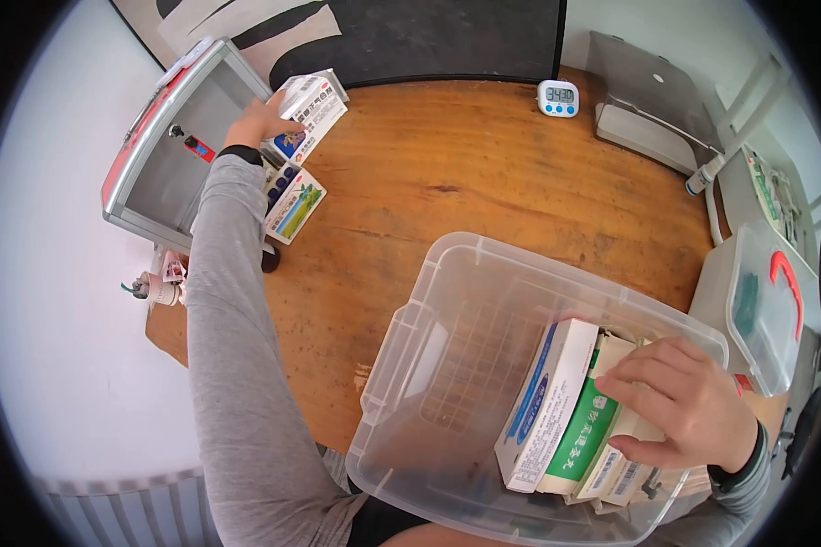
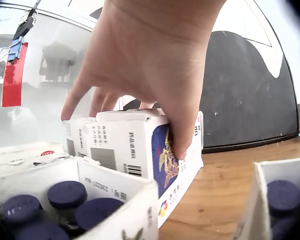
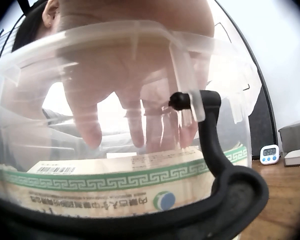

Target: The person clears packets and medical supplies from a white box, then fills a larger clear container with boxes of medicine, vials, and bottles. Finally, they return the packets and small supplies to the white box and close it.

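At the back left of the table, my left hand (image 1: 263, 123) (image 2: 145, 60) grips a white medicine box (image 1: 315, 117) (image 2: 132, 145) from above, thumb on its blue-printed side. Beside it stands an open-topped box of dark-capped bottles (image 1: 294, 202) (image 2: 65, 200). My right hand (image 1: 680, 401) (image 3: 135, 95) hovers with bent, spread fingers over medicine boxes in the clear plastic bin (image 1: 456, 251) (image 3: 115, 32); whether it touches them I cannot tell. Among those boxes are a blue-and-white one (image 1: 547, 401) and a green-and-white one (image 1: 579, 428).
A framed clear case (image 1: 146, 137) stands at the left, with a dark bottle (image 1: 270, 258) near it. A white timer (image 1: 557, 98) (image 3: 269, 154) and a grey container (image 1: 652, 91) are at the back. A lidded box with a red handle (image 1: 748, 301) stands at the right.
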